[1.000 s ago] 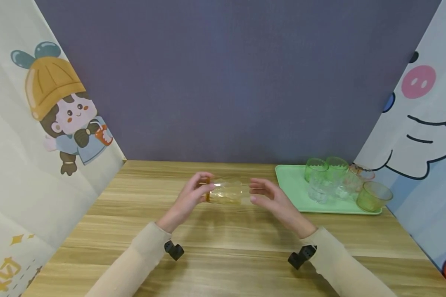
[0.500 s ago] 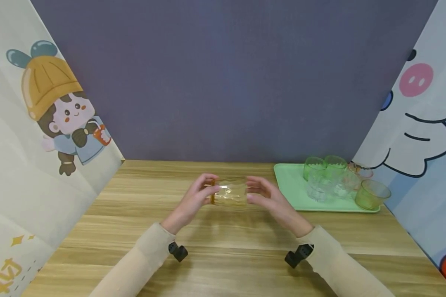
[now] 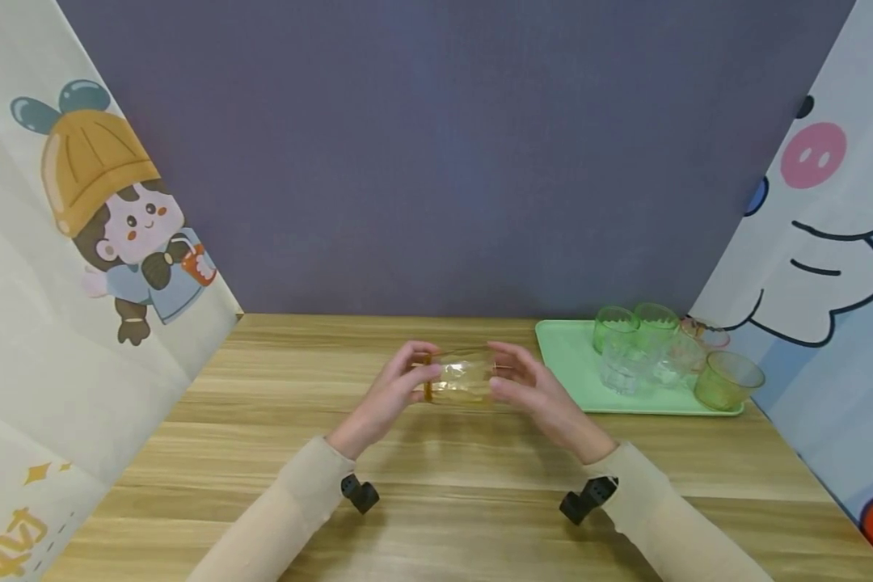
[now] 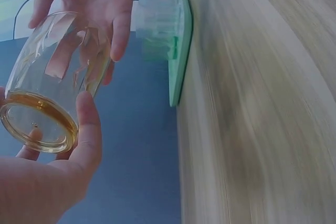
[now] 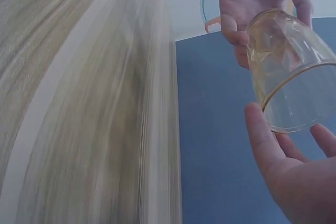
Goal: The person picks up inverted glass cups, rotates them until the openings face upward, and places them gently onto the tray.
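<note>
An amber-tinted drinking glass (image 3: 461,381) lies sideways in the air above the table, its thick base to the left and its open rim to the right. My left hand (image 3: 393,384) grips it round the base, thumb on the near side. At the rim end my right hand (image 3: 527,388) holds the glass with curved fingers. In the left wrist view the base of the glass (image 4: 39,124) sits between the left thumb and fingers. The right wrist view shows the right thumb against the rim of the glass (image 5: 294,85); part of the fingers is hidden.
On the table's right side, a light green tray (image 3: 571,364) bears several glasses: green ones (image 3: 655,323) at the back, clear ones (image 3: 618,372) in front, a pinkish one (image 3: 706,333), and a yellow-green one (image 3: 727,380) at the right corner. A dark blue-grey panel (image 3: 436,162) stands behind the wooden table (image 3: 436,501).
The left hand has moved slightly right with the glass. Its rim end has come into the right hand, whose fingers now overlap it. The tray and its glasses have stayed put.
</note>
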Available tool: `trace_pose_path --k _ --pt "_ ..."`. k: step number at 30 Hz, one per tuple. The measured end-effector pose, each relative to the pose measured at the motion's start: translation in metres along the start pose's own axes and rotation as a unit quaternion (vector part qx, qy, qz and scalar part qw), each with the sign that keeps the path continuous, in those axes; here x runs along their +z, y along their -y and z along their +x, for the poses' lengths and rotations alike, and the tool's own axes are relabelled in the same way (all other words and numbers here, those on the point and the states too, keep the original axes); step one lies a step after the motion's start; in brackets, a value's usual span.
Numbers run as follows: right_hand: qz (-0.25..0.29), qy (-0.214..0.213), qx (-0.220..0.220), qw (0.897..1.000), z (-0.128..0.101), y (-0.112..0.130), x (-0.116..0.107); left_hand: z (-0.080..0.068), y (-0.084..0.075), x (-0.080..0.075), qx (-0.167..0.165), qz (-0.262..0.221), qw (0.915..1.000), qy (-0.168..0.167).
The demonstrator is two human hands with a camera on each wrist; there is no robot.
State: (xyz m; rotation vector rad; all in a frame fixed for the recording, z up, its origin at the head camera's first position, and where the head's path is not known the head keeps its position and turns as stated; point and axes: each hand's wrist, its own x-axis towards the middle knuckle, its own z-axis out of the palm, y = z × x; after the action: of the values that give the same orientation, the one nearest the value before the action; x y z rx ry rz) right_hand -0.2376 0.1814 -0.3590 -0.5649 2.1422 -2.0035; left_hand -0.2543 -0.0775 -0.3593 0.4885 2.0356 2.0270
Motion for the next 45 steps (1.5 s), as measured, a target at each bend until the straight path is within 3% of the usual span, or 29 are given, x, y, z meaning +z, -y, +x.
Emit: trace_pose_path --k 10,19,24,33,41,45 --pt "-0.021 -0.018 -0.005 1.0 -0.01 0.004 -0.003 -0.001 0.001 0.009 0.012 -0.02 0.9995 0.022" --pt "-0.053 -0.025 -0.007 0.998 -0.018 0.011 -0.008 -0.002 0.003 0.016 0.021 -0.005 0.9986 0.048" --pt "-0.096 -0.025 -0.01 0.995 -0.022 0.018 -0.012 -0.002 0.006 0.017 0.02 0.01 0.9978 0.063" --pt "-0.193 -0.022 -0.022 0.981 -0.032 0.032 -0.02 0.0 0.008 0.025 0.055 0.066 0.9937 0.072" --pt "-0.285 -0.025 -0.018 0.958 -0.038 0.045 -0.027 -0.002 0.008 0.032 0.078 0.122 0.987 0.07" --pt "-0.327 -0.029 -0.017 0.944 -0.041 0.052 -0.03 -0.001 0.011 0.034 0.121 0.149 0.9789 0.068"
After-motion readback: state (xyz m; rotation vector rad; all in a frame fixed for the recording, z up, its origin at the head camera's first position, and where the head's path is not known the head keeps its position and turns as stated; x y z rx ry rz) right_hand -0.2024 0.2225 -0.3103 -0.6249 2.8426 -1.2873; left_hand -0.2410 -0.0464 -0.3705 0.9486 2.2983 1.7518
